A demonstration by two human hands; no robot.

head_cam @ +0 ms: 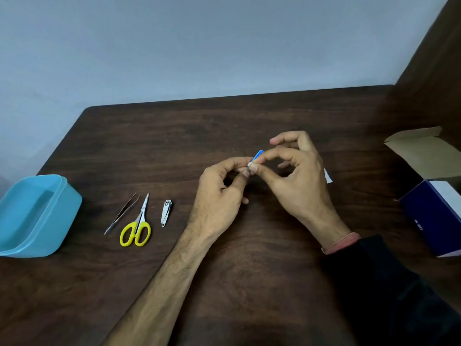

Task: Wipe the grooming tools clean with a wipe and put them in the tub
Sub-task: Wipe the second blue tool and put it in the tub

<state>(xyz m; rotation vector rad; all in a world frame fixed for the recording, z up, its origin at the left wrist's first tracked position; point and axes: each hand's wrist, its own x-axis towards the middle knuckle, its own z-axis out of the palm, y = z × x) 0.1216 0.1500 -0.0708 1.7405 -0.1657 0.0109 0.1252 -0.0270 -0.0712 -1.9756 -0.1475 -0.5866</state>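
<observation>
Small blue-and-white sachet pinched between both hands, mid-table; tools and tub off to my left.

My left hand (222,186) and right hand (296,171) meet fingertip to fingertip on a small sachet (257,157), probably a wipe packet; I can't tell if it's torn. Its long axis tilts up and to the right, blue end poking above my right fingers. Both hands curled, thumb and forefinger gripping, wrists raised off the table (274,270). Tweezers (122,213), scissors (138,226) and nail clipper (166,213) lie side by side, tips pointing away, nearer my left hand. The tub (37,216) sits beyond them at the left edge, untouched. An open box (434,208) sits on the right.
</observation>
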